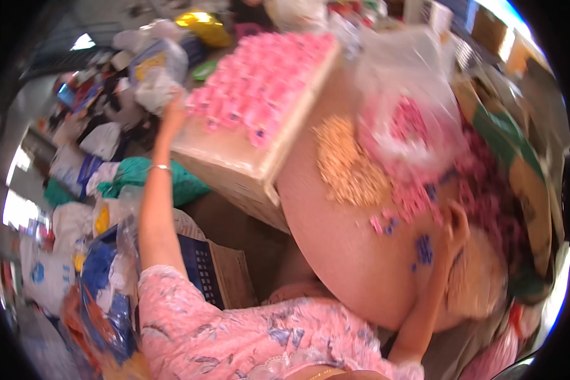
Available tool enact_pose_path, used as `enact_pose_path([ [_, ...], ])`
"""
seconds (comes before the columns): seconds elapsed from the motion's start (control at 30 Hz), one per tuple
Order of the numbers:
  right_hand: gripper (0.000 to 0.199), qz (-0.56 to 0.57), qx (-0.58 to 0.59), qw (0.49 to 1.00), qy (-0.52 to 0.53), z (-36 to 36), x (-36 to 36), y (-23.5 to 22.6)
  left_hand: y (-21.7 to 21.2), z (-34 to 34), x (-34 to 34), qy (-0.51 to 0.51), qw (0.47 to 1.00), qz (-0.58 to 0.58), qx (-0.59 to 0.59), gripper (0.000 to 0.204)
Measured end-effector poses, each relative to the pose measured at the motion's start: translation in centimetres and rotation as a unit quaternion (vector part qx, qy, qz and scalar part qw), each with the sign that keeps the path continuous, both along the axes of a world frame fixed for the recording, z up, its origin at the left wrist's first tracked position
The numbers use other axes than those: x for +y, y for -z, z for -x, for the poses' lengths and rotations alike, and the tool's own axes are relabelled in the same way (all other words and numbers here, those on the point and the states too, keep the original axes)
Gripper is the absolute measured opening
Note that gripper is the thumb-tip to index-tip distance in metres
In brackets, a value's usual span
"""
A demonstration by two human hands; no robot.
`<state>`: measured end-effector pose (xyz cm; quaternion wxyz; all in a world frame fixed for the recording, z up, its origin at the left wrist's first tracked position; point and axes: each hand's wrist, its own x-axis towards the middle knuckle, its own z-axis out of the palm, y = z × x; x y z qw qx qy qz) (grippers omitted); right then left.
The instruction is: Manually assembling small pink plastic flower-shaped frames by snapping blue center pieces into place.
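Observation:
The picture is tilted and blurred. My left hand [171, 113] reaches far out to the corner of a shallow wooden tray [247, 172] filled with small pink pieces [266, 76], right beside a white plastic bag [156, 88]; its grip is unclear. A thin bracelet sits on that wrist. My right hand [457, 220] rests on a round pinkish table [335, 259], its fingers among loose pink pieces [418, 193]. A few purple pieces [424, 248] lie just left of it, and a heap of yellow-orange pieces [348, 164] lies farther left.
A clear plastic bag [411, 88] holding pink pieces lies on the table beyond the heaps. A cardboard box [231, 275] stands under the tray's near side. Many stuffed bags [76, 221] and wrappers crowd the floor at left. Stacked cartons [519, 164] line the right.

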<state>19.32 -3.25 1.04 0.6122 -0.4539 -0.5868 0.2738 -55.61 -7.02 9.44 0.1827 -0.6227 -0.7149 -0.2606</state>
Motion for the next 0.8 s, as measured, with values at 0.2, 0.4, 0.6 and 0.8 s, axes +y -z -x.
enact_pose_path([
  [0.2,0.013,0.032,0.058,0.996,0.057,0.2,-0.4,-2.7,-9.1,-16.6,0.5,-0.071,0.973,-0.221,0.01,0.036],
  [0.4,0.013,0.054,0.106,0.99,0.081,-1.2,0.3,-2.2,-3.5,-39.7,1.8,0.324,0.911,-0.25,-0.043,0.036],
  [0.6,0.014,0.016,0.006,0.984,0.178,-3.3,0.4,-1.8,1.7,-53.6,4.1,0.509,0.847,-0.075,-0.131,0.031],
  [0.8,0.014,-0.009,-0.063,0.948,0.312,-5.2,-0.5,-4.0,5.1,-57.2,6.0,0.537,0.823,-0.073,-0.172,0.039],
])
